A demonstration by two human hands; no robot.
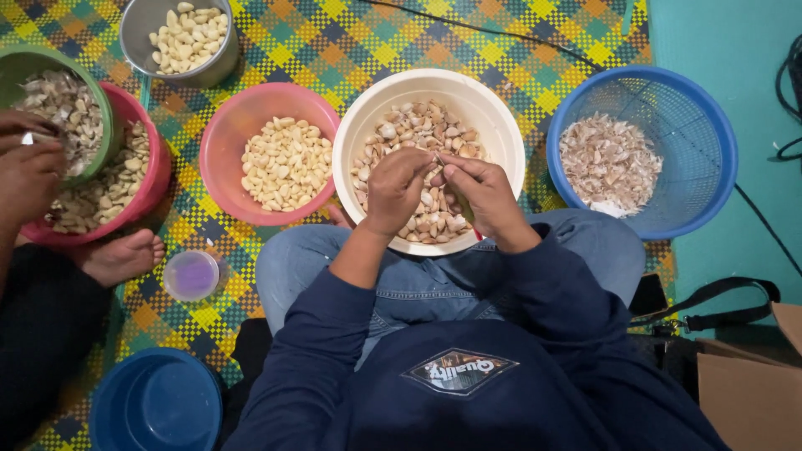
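Left hand [395, 189] and right hand [487, 194] pinch one garlic clove [437, 161] between fingertips, held over white bowl [493, 113] so skins likely drop in; pink bowl [225, 134] of peeled cloves beside left hand; blue basket [718, 146] of skins beyond right.

Both hands, left [398, 188] and right [487, 199], hang over the white bowl [493, 113], fingertips meeting above the unpeeled cloves [409, 125]; the bowl's far half lies open beneath them. Left of it the pink bowl [219, 138] sits just beside, rims nearly touching, so no hand passes between. To the right a narrow strip of mat [535, 50] parts the white bowl from the blue basket [718, 150]. Beyond the bowls the mat is bare up to a black cable [501, 35]. Far left, another person's hand [29, 175] and foot [121, 255] crowd the red bowl [154, 179]; a small cup [192, 276] and blue tub [154, 401] stand by the knee.
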